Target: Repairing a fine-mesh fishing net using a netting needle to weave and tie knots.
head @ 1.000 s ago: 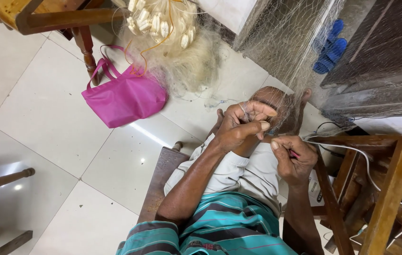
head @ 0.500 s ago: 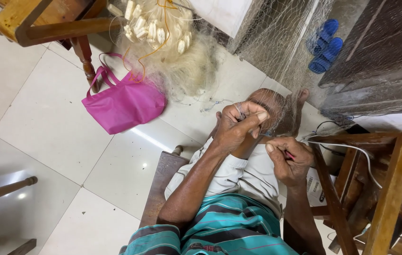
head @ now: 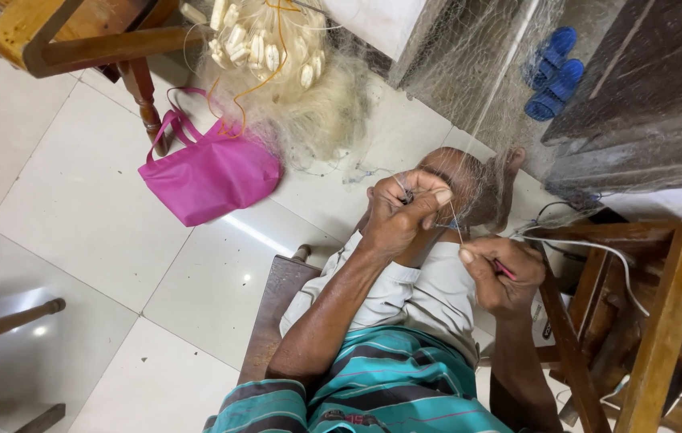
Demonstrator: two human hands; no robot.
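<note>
Nylon-fine and nearly weightless, the fishing net (head: 469,88) hung limp before you, stretched down over your foot (head: 477,188); it likely snagged easily, best pinched at a strand. Your left hand (head: 401,216) was closed, pinching mesh; your right hand (head: 501,273) gripped a small red netting needle (head: 506,270).

Large glossy white floor tiles (head: 76,208) spread out to the left of the fingers, catching bright spots of overhead light. A wooden chair (head: 76,36) stands far up and left of the fingers, one turned leg beside a pink bag (head: 208,176) lying on the floor. A pair of blue sandals (head: 553,72) rests well above and to the right. Just right of the fingers stands a wooden frame (head: 661,321) with a white cable (head: 597,248) draped over it. More turned wooden legs (head: 4,321) show at the far left edge.
</note>
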